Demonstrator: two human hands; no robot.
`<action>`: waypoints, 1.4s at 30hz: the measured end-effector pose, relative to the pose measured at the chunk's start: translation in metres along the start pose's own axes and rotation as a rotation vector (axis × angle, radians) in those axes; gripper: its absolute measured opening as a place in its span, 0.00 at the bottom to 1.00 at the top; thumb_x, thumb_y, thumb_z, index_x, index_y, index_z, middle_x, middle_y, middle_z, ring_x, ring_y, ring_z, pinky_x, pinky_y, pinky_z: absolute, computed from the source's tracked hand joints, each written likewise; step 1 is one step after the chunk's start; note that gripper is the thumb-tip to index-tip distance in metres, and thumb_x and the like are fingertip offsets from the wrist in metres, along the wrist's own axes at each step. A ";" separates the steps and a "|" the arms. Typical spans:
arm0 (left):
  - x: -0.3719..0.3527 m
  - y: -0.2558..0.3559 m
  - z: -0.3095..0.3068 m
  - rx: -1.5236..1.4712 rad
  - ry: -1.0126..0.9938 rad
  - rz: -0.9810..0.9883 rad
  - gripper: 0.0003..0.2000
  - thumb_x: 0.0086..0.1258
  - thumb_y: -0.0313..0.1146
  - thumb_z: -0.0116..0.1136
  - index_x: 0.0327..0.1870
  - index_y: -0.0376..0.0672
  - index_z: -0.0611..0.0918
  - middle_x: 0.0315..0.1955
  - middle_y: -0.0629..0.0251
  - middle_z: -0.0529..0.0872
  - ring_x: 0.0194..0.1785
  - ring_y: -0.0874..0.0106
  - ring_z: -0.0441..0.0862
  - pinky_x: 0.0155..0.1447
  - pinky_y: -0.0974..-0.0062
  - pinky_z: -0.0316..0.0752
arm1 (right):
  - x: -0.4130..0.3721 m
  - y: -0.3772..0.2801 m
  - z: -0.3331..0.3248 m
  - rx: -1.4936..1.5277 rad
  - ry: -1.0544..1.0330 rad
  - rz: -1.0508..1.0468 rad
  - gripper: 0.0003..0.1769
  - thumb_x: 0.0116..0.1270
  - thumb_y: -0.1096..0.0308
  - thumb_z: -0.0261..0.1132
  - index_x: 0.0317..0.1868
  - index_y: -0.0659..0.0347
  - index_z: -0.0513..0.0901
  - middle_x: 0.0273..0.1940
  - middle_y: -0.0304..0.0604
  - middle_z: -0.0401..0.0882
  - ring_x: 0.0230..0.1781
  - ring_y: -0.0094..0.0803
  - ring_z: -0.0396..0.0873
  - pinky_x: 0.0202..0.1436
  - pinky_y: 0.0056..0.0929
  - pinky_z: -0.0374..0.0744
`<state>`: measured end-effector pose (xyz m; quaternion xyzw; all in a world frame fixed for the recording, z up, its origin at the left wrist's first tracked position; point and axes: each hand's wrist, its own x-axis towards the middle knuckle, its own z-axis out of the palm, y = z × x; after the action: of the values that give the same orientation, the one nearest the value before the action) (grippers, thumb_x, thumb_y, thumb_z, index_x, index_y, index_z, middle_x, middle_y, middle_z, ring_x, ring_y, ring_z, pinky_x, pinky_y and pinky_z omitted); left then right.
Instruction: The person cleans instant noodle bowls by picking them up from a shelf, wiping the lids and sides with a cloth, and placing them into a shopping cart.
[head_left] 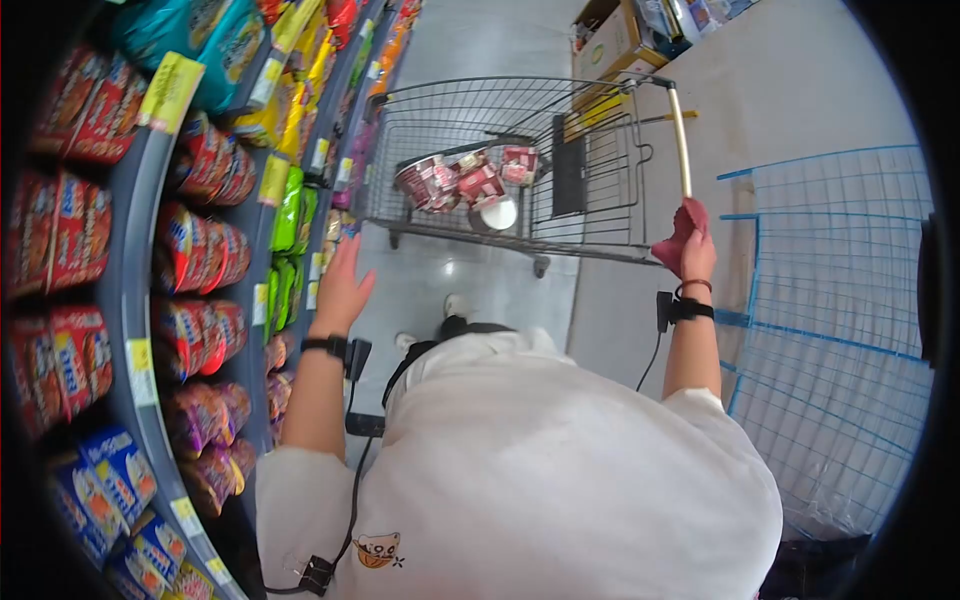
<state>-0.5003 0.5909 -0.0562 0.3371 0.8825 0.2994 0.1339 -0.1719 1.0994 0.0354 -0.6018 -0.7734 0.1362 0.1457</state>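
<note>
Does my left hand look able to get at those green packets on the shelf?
Probably yes: the left hand looks empty, close to the green packets, with only the shelf edge seeming to lie between, though depth is hard to judge.

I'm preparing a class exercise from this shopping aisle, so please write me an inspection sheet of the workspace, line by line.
Surface: pale, shiny floor.
Main things: wire cart holding jumbled red-and-white packages; dark red cloth at its handle.
Clutter: cardboard box beyond the cart.
Hands: left hand open beside the shelves, nothing seen in it; right hand on the cloth.
Cables: black cord from the left wrist, another from the right.
Surroundings: packed shelves left, blue wire racks right.
</note>
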 end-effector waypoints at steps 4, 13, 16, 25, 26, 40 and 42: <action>-0.093 0.015 -0.089 -0.166 0.336 -0.109 0.15 0.62 0.26 0.59 0.50 0.35 0.78 0.46 0.53 0.82 0.50 0.57 0.80 0.54 0.67 0.74 | -0.066 -0.030 0.034 1.282 -0.310 0.323 0.25 0.73 0.51 0.49 0.60 0.61 0.73 0.55 0.50 0.77 0.55 0.41 0.77 0.58 0.36 0.75; -0.198 0.191 -0.272 -1.077 0.216 0.966 0.08 0.63 0.25 0.56 0.22 0.40 0.80 0.27 0.59 0.82 0.25 0.62 0.80 0.33 0.60 0.79 | -0.165 -0.208 0.089 1.342 -0.985 0.165 0.28 0.72 0.46 0.53 0.59 0.60 0.72 0.52 0.42 0.78 0.51 0.36 0.77 0.54 0.36 0.77; -0.238 0.212 -0.268 -1.832 -0.100 1.205 0.04 0.61 0.28 0.64 0.27 0.41 0.82 0.29 0.56 0.83 0.27 0.62 0.82 0.31 0.62 0.79 | -0.186 -0.241 0.108 1.337 -1.187 0.087 0.28 0.74 0.47 0.50 0.62 0.61 0.71 0.56 0.44 0.76 0.54 0.35 0.77 0.57 0.34 0.76; -0.230 0.243 -0.264 -1.791 0.025 1.238 0.06 0.61 0.31 0.65 0.27 0.42 0.82 0.29 0.58 0.83 0.28 0.63 0.81 0.31 0.64 0.78 | -0.217 -0.277 0.120 1.110 -1.129 0.018 0.28 0.73 0.47 0.51 0.60 0.63 0.72 0.52 0.43 0.77 0.50 0.31 0.78 0.54 0.29 0.77; -0.230 0.246 -0.265 -1.787 0.034 1.242 0.06 0.61 0.32 0.65 0.27 0.42 0.82 0.28 0.58 0.83 0.28 0.63 0.81 0.31 0.64 0.78 | -0.213 -0.278 0.120 1.121 -1.176 0.025 0.28 0.73 0.48 0.52 0.59 0.64 0.72 0.52 0.43 0.77 0.50 0.31 0.78 0.54 0.28 0.77; -0.203 0.260 -0.263 -1.682 0.106 1.257 0.09 0.62 0.37 0.66 0.28 0.42 0.82 0.28 0.60 0.82 0.29 0.63 0.80 0.30 0.68 0.77 | -0.175 -0.267 0.136 1.152 -1.269 0.054 0.28 0.72 0.47 0.53 0.60 0.63 0.71 0.53 0.42 0.76 0.52 0.31 0.77 0.55 0.31 0.77; -0.202 0.254 -0.269 -1.618 0.152 1.255 0.09 0.62 0.37 0.67 0.28 0.42 0.82 0.28 0.60 0.82 0.29 0.64 0.80 0.30 0.68 0.76 | -0.178 -0.268 0.131 1.138 -1.226 0.045 0.28 0.72 0.47 0.53 0.59 0.63 0.72 0.51 0.42 0.77 0.52 0.32 0.77 0.55 0.31 0.77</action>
<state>-0.3382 0.4870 0.3196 0.5269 0.0873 0.8413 0.0843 -0.4205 0.8577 0.0076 -0.2710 -0.5164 0.8121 -0.0219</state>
